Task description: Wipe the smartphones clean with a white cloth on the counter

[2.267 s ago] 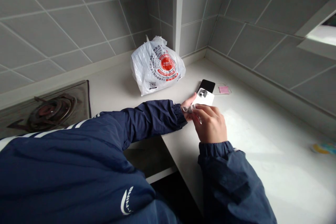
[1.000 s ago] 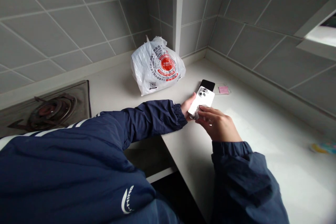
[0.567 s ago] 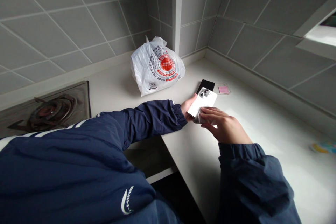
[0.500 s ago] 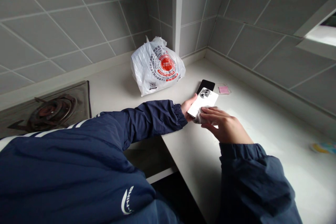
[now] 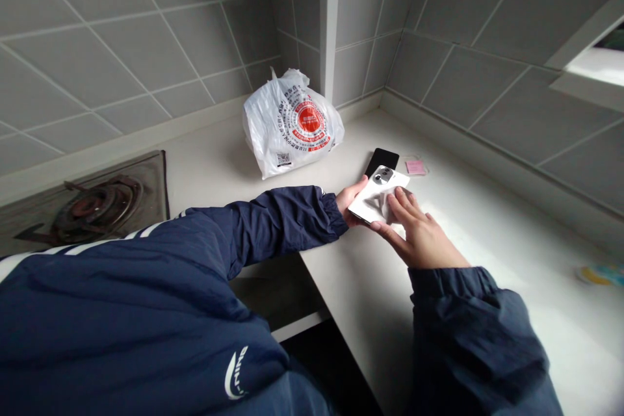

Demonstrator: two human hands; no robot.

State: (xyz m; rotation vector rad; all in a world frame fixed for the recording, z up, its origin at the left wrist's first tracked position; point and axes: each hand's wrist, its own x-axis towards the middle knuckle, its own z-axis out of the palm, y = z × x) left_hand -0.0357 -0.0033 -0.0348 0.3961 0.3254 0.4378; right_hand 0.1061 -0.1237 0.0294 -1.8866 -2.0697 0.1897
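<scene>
White smartphone (image 5: 365, 198) sits right of frame centre, clamped by left hand (image 5: 348, 199). Right hand (image 5: 422, 235) is flatter than a second ago, thumb apart, crumpled tissue (image 5: 384, 204) under fingers: contact looks wider.

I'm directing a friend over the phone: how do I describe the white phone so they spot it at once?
On the pale counter, find the printed plastic bag, then look to its lower right in the picture, where the left hand grips a phone. Its white back and large camera block set it apart from the plain black slab just beyond.
</scene>
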